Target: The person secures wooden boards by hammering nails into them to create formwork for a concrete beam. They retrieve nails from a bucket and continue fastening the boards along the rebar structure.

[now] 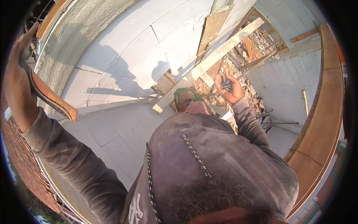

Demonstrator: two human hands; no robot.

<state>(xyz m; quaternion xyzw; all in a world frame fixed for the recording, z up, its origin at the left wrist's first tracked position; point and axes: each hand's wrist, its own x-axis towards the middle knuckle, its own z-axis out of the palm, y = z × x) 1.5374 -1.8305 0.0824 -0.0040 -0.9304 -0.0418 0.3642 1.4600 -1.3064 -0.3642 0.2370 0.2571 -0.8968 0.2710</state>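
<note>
My right hand (233, 89) is held out palm up, fingers curled around a small heap of grey metal nails (225, 84). My left hand (18, 84) is raised at the far left, its fingers reaching upward along the rim of the view. A narrow reddish-brown piece of wood (54, 95) with a rounded end slants down from between its thumb and palm. The other end of this wood is hidden by the hand. Camouflage-patterned cloth (183, 98) shows just beyond my dark hoodie.
White block walls (141, 41) surround me, with a rough concrete strip (80, 37) at upper left. A pale timber beam (209, 67) spans diagonally above brick rubble (257, 41). Brown boards (328, 97) line the right edge. A tiled roof (26, 164) lies at lower left.
</note>
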